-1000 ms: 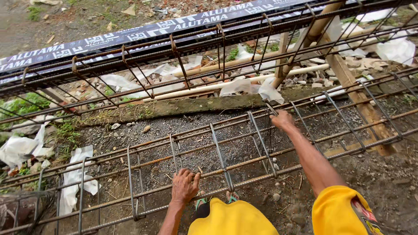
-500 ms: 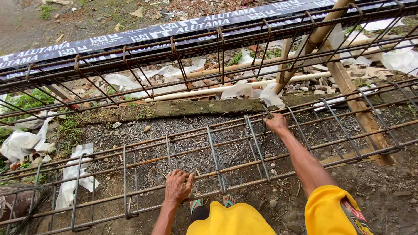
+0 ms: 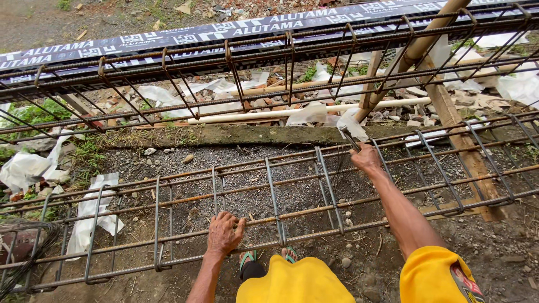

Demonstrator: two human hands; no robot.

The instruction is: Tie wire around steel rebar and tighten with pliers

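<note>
A long rusty rebar cage (image 3: 337, 196) is laid across gravel, seemingly for tying. On its near bars, the left hand (image 3: 223, 234) is rested flat with fingers spread, probably steadying it. At its far bar, the right hand (image 3: 366, 158) is clenched around a small metal tool (image 3: 349, 138).

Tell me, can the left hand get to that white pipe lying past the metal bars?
Probably not. The left hand rests on the near rebar cage, and the white pipe lies beyond the concrete strip, under the far cage.
</note>
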